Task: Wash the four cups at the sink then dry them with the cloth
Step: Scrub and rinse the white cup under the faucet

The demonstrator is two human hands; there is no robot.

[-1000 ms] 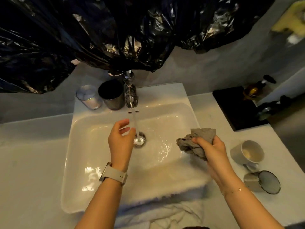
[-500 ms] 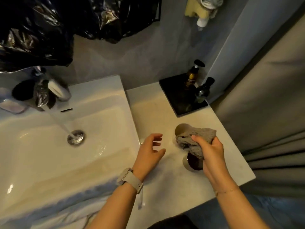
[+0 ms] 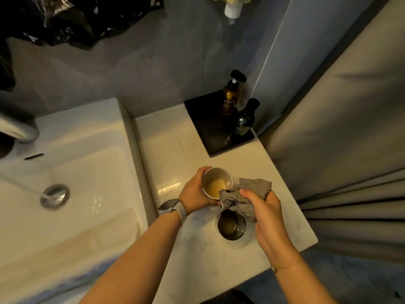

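Observation:
My left hand (image 3: 195,191) grips a white cup (image 3: 215,179) on the counter right of the sink; the cup stands upright with a yellowish inside. My right hand (image 3: 266,212) holds a bunched grey cloth (image 3: 246,198), whose corner touches the white cup's rim. A dark metal cup (image 3: 231,224) stands upright just in front of the white one, partly under the cloth. The white sink (image 3: 92,189) lies to the left, with water running from the tap (image 3: 19,130) onto the drain (image 3: 54,195). The other cups are out of view.
A black tray (image 3: 210,130) with a brown pump bottle (image 3: 230,97) and a dark bottle (image 3: 246,119) sits at the back of the counter (image 3: 171,150). A grey curtain (image 3: 339,139) hangs close on the right. Black plastic (image 3: 65,18) hangs above the sink.
My view swung right from the sink to the counter. My left hand left the water stream, crossed to the counter and took hold of the white cup. The right hand kept the cloth.

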